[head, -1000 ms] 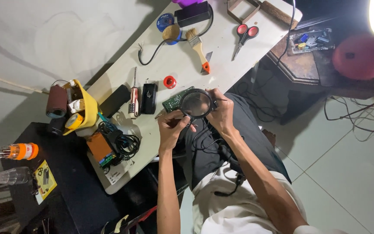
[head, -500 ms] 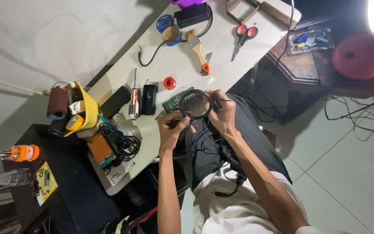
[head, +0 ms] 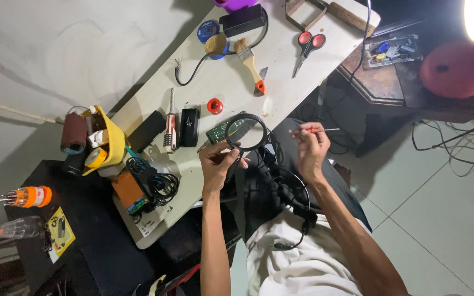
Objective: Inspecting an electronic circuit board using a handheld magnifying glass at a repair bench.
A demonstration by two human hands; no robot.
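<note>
Item: green circuit board, with round black-rimmed magnifier over it.

Location: near edge of the white counter, right of the black box and the striped screwdriver, below the small red spool. The board lies flat; its long axis runs along the counter edge, one end passing under the lens.

Left hand: my fingers are closed on the magnifier's rim or stem at its lower side, touching it. This hand is the nearer of the two to the board, which lies just up and left of it.

Right hand: raised off the counter, right of the lens and apart from it. My fingers are pinched together on a thin red-handled tool, its shaft level and pointing right, away from the board.

Appearance: small, dark green, rectangular; components too fine to make out. Lens clear, ring unbroken.
</note>
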